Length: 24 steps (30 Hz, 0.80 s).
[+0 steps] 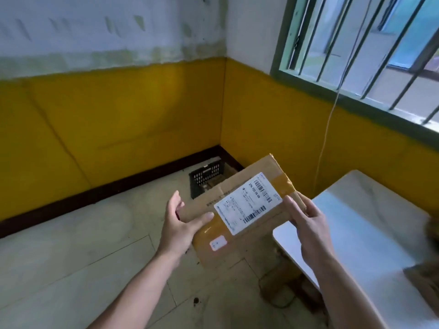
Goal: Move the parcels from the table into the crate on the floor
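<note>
L hand (180, 225), R hand (308, 226), 1 parcel (247, 205)

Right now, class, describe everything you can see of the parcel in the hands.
The parcel is a flat brown cardboard box, sealed with tan tape, bearing a white barcoded label and a small white sticker. It is held tilted in the air above the floor, beside the table, partly hiding the crate behind it. The left hand grips its left edge, thumb on top; the right hand grips its right edge.
</note>
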Tool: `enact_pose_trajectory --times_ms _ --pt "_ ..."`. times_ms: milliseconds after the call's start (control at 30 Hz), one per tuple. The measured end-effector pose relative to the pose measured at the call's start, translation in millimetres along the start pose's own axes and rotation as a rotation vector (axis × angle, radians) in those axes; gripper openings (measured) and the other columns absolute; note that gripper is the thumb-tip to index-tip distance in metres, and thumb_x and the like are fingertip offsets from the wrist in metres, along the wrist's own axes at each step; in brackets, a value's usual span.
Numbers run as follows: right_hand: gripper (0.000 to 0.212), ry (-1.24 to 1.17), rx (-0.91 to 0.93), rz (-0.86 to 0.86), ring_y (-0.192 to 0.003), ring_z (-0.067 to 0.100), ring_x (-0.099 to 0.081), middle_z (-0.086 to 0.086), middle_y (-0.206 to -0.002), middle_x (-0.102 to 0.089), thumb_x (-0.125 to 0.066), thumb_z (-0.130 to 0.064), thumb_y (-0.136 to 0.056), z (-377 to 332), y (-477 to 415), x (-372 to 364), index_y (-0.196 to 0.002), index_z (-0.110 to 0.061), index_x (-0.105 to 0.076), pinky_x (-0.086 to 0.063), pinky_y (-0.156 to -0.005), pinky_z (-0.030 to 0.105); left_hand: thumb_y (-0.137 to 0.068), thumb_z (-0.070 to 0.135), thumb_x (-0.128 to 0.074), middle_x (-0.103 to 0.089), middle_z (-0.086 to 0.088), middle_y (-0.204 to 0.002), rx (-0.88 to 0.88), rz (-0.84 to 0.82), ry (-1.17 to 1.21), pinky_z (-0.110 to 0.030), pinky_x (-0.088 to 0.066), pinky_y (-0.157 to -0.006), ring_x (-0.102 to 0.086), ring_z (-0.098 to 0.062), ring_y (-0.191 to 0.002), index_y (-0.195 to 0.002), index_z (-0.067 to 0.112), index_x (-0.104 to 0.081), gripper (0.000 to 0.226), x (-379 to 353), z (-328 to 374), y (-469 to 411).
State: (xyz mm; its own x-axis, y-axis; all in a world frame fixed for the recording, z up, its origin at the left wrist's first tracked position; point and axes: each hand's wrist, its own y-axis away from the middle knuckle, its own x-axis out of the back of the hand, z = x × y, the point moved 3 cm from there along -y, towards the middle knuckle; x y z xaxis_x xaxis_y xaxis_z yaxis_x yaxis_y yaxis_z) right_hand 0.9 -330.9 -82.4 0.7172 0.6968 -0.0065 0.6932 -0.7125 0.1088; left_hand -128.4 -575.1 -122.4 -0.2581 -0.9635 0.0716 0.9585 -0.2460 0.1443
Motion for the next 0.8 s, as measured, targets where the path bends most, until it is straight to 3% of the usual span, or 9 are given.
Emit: enact_pose_trajectory --times_ms 67,167,267,433,567,700,800 --pt "0.052 -0.037 -0.029 0.042 -0.114 0.026 -0.059 0.007 -0.112 -0.069 -0.069 -0.043 -0.075 9.6 -13.3 -19.5 -0.121 -0.020 -0.067 -0.048 -0.097 0.053 -0.051 0.059 -0.085 -0.046 0.004 -0.143 0.083 0.066 0.076 -0.026 -0.047 -0.078 -0.053 -0.013 -0.116 -0.146 0.035 -0.028 0.113 -0.2 -6.6 -24.7" --pt "0.060 -0.061 -0.071 0.100 -0.117 0.024 -0.056 0.005 -0.120 -0.065 -0.070 -0.048 -0.071 24.5 -40.4 -45.1 -0.126 -0.023 -0.064 -0.043 -0.103 0.056 -0.052 0.062 -0.084 -0.066 0.001 -0.111 0.251 0.128 0.175 -0.028 -0.050 -0.062 -0.066 -0.018 -0.092 -0.117 0.033 -0.047 0.080 -12.4 -17.0 -67.6" --pt "0.058 -0.079 -0.106 0.117 -0.119 0.023 -0.055 0.003 -0.123 -0.064 -0.070 -0.048 -0.074 42.1 -82.1 -65.9 -0.128 -0.030 -0.061 -0.043 -0.104 0.057 -0.067 0.056 -0.081 -0.068 0.001 -0.104 0.331 0.096 0.206 -0.033 -0.051 -0.063 -0.067 -0.022 -0.091 -0.119 0.035 -0.049 0.064 -25.6 -27.0 -120.2" --pt "0.059 -0.094 -0.170 0.105 -0.123 0.024 -0.052 0.003 -0.126 -0.062 -0.067 -0.048 -0.079 77.4 -183.7 -93.5 -0.134 -0.031 -0.056 -0.040 -0.107 0.057 -0.078 0.041 -0.079 -0.072 0.004 -0.106 0.289 0.009 0.106 -0.040 -0.057 -0.078 -0.069 -0.022 -0.095 -0.126 0.036 -0.053 0.055 -42.4 -38.2 -232.1" --pt "0.031 -0.086 -0.261 0.106 -0.117 0.021 -0.055 0.001 -0.120 -0.063 -0.064 -0.037 -0.091 103.2 -272.5 -122.1 -0.122 -0.037 -0.058 -0.048 -0.094 0.043 -0.081 0.038 -0.077 -0.074 0.008 -0.098 0.301 0.012 0.018 -0.027 -0.052 -0.065 -0.071 -0.013 -0.087 -0.120 0.032 -0.056 0.045 -60.0 -37.2 -326.3" --pt "0.028 -0.016 -0.364 0.126 -0.106 0.010 -0.055 -0.002 -0.118 -0.063 -0.060 -0.032 -0.092 111.5 -337.9 -140.0 -0.120 -0.033 -0.055 -0.043 -0.075 0.027 -0.083 0.042 -0.075 -0.074 0.013 -0.091 0.338 -0.029 -0.085 -0.019 -0.048 -0.059 -0.070 -0.004 -0.081 -0.110 0.040 -0.058 0.032 -73.8 -29.8 -396.0" --pt "0.030 0.038 -0.417 0.160 -0.095 0.006 -0.057 -0.007 -0.108 -0.064 -0.060 -0.032 -0.092 117.8 -377.4 -150.4 -0.122 -0.031 -0.054 -0.041 -0.062 0.024 -0.083 0.041 -0.074 -0.070 0.015 -0.092 0.359 -0.094 -0.157 -0.018 -0.044 -0.059 -0.065 0.000 -0.083 -0.101 0.038 -0.057 0.025 -86.3 -31.2 -445.6"
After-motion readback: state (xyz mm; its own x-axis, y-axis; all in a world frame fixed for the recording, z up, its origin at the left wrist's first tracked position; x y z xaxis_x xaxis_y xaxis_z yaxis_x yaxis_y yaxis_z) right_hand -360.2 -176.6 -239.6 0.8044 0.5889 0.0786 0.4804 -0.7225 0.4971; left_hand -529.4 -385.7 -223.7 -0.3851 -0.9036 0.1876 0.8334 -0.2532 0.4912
